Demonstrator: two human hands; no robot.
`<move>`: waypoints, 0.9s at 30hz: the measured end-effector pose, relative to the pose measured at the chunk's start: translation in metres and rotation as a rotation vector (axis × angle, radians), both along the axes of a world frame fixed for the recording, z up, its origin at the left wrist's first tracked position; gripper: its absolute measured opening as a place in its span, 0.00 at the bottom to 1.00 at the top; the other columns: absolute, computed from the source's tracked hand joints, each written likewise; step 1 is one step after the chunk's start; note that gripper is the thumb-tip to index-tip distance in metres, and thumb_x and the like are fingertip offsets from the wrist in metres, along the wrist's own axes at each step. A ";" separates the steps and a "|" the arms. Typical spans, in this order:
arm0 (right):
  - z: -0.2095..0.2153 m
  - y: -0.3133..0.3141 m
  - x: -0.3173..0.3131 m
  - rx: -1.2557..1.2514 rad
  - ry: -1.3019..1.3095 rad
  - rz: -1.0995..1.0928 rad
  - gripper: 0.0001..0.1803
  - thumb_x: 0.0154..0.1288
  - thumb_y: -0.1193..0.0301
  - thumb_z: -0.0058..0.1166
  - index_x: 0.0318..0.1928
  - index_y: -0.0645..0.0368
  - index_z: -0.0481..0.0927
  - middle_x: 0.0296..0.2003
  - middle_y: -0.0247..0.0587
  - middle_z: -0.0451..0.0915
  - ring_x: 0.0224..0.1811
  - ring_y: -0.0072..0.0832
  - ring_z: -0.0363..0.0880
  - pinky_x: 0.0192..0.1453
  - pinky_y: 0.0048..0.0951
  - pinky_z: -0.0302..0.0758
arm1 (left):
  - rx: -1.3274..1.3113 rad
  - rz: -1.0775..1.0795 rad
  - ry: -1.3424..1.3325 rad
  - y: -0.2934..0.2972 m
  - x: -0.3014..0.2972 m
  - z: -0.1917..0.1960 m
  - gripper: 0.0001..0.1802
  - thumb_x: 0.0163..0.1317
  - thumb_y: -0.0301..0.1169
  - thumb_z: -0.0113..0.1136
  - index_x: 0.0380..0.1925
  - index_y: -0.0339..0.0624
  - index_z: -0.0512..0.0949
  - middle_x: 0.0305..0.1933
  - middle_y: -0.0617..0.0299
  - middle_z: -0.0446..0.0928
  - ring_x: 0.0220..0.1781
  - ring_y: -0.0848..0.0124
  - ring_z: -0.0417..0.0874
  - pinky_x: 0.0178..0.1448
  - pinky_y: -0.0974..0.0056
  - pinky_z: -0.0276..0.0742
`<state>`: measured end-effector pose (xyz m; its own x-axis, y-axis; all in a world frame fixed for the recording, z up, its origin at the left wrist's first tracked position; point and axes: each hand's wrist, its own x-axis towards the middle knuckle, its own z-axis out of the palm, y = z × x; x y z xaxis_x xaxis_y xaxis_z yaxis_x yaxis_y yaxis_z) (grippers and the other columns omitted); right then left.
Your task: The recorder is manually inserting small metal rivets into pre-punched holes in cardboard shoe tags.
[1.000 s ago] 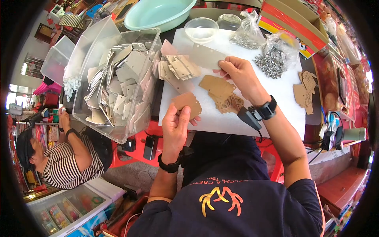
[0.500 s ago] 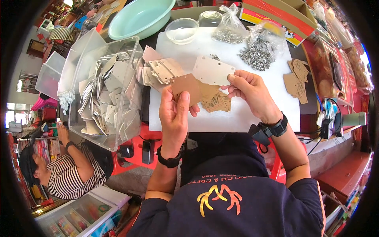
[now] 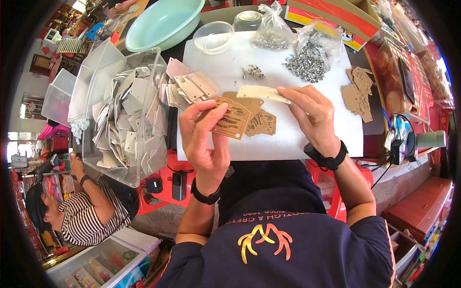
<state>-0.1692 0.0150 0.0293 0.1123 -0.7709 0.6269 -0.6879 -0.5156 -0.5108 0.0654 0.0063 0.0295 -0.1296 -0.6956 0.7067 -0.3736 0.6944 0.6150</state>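
Left fingers (image 3: 193, 116) pinch brown card (image 3: 234, 118) by its left edge, printed cardboard | right fingers (image 3: 300, 97) pinch white card (image 3: 259, 92) at its right end, thin, tilted | both above smooth white sheet (image 3: 293, 139)

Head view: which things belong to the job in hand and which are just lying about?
Likely in use: brown card in the left hand, pale card in the right hand, loose metal pieces, clear bin.

Apparently lying about: turquoise basin, cardboard box.
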 end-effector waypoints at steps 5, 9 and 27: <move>-0.005 0.003 -0.001 -0.081 -0.017 0.046 0.22 0.49 0.86 0.61 0.47 0.60 0.84 0.36 0.44 0.82 0.34 0.37 0.79 0.39 0.32 0.77 | 0.073 -0.054 0.285 -0.001 0.000 -0.011 0.15 0.69 0.23 0.50 0.55 0.30 0.70 0.54 0.50 0.73 0.51 0.68 0.76 0.55 0.64 0.75; -0.008 0.004 0.001 -0.149 -0.078 0.105 0.22 0.49 0.87 0.60 0.48 0.62 0.83 0.42 0.48 0.81 0.37 0.39 0.79 0.41 0.32 0.77 | 0.132 -0.129 0.446 0.002 -0.005 -0.012 0.14 0.69 0.22 0.50 0.54 0.31 0.70 0.54 0.49 0.73 0.48 0.68 0.78 0.53 0.62 0.77; -0.025 0.028 0.026 0.459 -0.892 0.214 0.22 0.63 0.86 0.44 0.58 0.65 0.77 0.54 0.41 0.77 0.49 0.23 0.78 0.48 0.25 0.79 | 0.007 -0.196 -0.125 -0.003 -0.025 -0.013 0.21 0.55 0.16 0.51 0.50 0.34 0.79 0.56 0.47 0.75 0.56 0.54 0.78 0.60 0.56 0.73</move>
